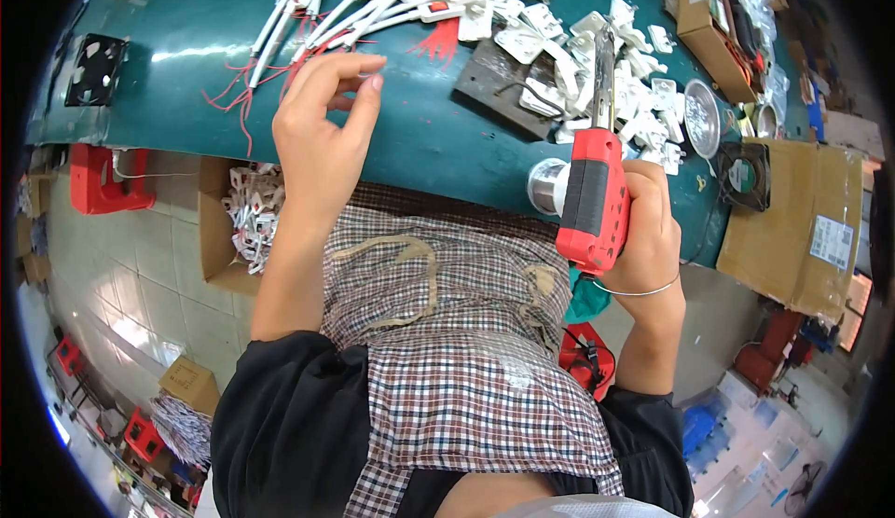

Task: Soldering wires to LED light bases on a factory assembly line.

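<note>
My right hand (652, 229) is wrapped round a red and black soldering gun (597, 203), its metal tip pointing away over the table. A solder spool (547, 187) sits against the gun's left side. My left hand (320, 136) hovers over the near table edge, fingers curved and thumb apart from them, with nothing visible between. Beyond it lie white cable-like pieces (322, 28) with thin red wires. Between the hands rests a dark metal block (499, 89) with a bent rod on it. Small white plastic housings (643, 98) are heaped around the gun's tip.
A round metal dish (701, 119) and a black fan (744, 176) stand at the right, near a cardboard box (792, 224). Another black fan (95, 70) lies far left. Below the table are a box of white parts (219, 229) and a red stool (98, 182).
</note>
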### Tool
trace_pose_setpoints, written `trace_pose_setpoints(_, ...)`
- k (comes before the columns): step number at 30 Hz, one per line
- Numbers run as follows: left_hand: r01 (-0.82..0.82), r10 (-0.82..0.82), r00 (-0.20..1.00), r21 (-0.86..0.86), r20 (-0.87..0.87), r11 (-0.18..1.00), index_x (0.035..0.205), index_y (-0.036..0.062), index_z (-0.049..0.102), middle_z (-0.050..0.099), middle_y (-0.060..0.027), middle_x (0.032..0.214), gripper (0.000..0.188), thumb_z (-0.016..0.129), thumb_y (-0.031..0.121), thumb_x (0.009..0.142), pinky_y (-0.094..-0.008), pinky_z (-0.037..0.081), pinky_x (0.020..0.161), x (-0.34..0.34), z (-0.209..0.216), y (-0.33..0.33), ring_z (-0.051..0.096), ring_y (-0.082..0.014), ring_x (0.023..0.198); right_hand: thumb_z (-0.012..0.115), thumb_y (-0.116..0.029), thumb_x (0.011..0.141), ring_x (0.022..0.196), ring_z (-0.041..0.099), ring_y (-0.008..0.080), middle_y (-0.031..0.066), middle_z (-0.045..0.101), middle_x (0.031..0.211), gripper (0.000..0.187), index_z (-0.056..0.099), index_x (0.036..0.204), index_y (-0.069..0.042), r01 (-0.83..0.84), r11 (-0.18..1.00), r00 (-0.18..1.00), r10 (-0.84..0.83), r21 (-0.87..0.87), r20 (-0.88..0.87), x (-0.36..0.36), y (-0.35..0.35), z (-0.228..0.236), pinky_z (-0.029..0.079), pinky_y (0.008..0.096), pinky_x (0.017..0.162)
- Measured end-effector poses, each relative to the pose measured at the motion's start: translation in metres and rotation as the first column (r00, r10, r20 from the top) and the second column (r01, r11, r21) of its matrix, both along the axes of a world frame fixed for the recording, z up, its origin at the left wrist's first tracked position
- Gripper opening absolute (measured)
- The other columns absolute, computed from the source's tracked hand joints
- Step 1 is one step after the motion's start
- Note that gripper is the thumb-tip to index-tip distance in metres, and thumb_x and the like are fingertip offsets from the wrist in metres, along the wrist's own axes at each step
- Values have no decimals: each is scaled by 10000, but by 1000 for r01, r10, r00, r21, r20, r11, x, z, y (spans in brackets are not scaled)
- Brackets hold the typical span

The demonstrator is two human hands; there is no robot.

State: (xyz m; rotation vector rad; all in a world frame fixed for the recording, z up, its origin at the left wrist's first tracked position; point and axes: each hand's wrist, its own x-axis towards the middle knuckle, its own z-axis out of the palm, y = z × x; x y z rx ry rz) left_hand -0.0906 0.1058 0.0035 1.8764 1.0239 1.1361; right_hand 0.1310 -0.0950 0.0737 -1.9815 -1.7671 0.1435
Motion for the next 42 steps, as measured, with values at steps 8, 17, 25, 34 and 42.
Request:
trace_pose_setpoints(8,-108,122,971,76,-206,991,1044,83,752,735,-71,1004,152,697,119,907,-306,559,721,10,-13,55,727,-200,843,819,-22,697,909,633,393,162,594,1102,503,529,1107,-10,5,989,1000,-5,-149,2,-1,5,2,541,417,734)
trace_pose_setpoints(17,-77,286,924,608,-254,790,1051,17,655,643,-120,969,224,695,166,889,-382,506,723,86,-29,101,629,-265,837,901,-75,670,1055,598,353,169,598,1152,581,562,1140,-31,64,989,993,-49,136,-107,13,-20,-27,496,417,910)
trace_pose_setpoints(25,-177,160,982,204,99,963,948,9,665,683,-108,990,200,642,205,978,-353,503,775,73,-37,133,645,-244,893,927,-165,701,1105,575,309,94,660,1194,629,637,1234,1,170,948,975,-123,268,-187,5,-23,-51,473,414,960)
trace_pose_setpoints(34,382,-313,906,-231,286,895,1254,42,612,725,-77,1024,287,508,237,1070,-210,460,555,56,63,63,599,-75,660,938,-119,682,1127,621,300,162,616,1240,719,498,1240,-8,241,952,888,-138,188,-439,7,-33,-40,512,422,962)
trace_pose_setpoints(42,632,-617,750,-534,240,561,1276,15,617,669,-39,905,274,501,152,1069,-232,464,541,67,66,-40,604,-76,613,709,91,860,1173,654,282,194,645,1226,576,429,1351,-17,363,901,613,-40,237,-789,-4,-4,-6,535,401,990)
